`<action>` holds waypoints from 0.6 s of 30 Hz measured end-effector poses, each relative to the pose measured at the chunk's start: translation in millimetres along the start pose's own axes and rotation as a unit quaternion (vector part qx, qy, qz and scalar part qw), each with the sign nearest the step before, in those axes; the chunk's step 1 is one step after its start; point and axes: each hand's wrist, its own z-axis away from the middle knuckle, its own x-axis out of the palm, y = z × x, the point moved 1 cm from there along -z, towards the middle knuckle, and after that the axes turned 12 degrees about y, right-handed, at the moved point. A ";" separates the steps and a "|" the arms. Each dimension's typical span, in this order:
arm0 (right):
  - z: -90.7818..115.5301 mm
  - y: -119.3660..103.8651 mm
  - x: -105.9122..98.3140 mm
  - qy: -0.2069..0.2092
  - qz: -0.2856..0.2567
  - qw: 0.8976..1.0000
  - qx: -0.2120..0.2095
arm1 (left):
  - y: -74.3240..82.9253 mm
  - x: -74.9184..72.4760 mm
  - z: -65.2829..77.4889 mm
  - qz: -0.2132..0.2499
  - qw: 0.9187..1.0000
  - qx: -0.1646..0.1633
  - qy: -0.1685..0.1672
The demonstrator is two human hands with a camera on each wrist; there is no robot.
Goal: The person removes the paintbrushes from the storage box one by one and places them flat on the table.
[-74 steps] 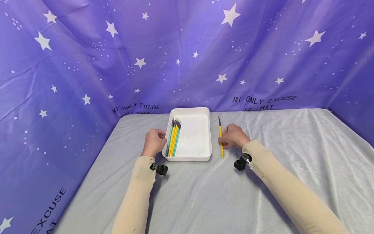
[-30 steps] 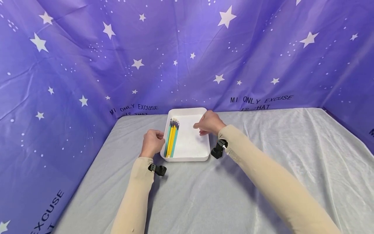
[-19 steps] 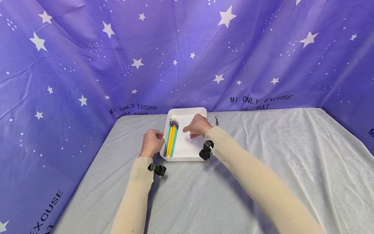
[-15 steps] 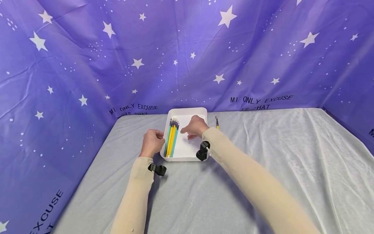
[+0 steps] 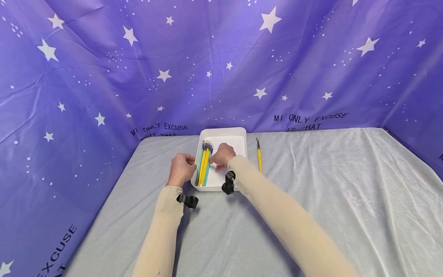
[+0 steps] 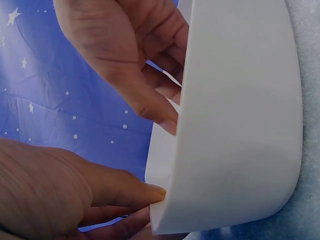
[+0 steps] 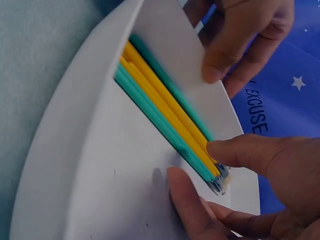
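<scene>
A white tray [image 5: 221, 132] holds several slim paintbrushes [image 5: 203, 165], yellow and turquoise, side by side along its left wall. My left hand [image 5: 181, 169] pinches that wall's rim; the left wrist view shows its thumb [image 6: 155, 192] pressed on the edge. Inside the tray, my right hand [image 5: 223, 154] reaches over the brushes. In the right wrist view its thumb [image 7: 235, 152] lies by the yellow handles near the bristle end, and a forefinger [image 7: 185, 192] is spread apart on the other side. Whether the thumb touches them is unclear.
One yellow paintbrush [image 5: 259, 156] lies on the grey cloth [image 5: 328, 181] right of the tray, its lower end hidden by the right sleeve. A purple star-printed curtain [image 5: 221, 57] hangs behind and at both sides.
My right hand has let go of the yellow paintbrush, left it right of the tray, and moved left across the tray to the bundle. The left hand keeps its hold on the rim.
</scene>
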 end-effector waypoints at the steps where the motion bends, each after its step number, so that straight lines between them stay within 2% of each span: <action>1: 0.1 -0.6 2.2 -0.001 0.000 1.000 0.001 | -0.2 -0.1 -0.1 0.000 1.000 0.001 0.000; 13: 3.4 -7.5 21.4 0.007 0.050 0.998 -0.037 | -0.6 -1.5 -0.3 -0.009 1.000 0.009 0.003; 18: 6.6 -9.3 24.5 0.007 0.047 0.998 -0.036 | 0.0 -0.8 -0.9 -0.007 1.000 0.006 -0.001</action>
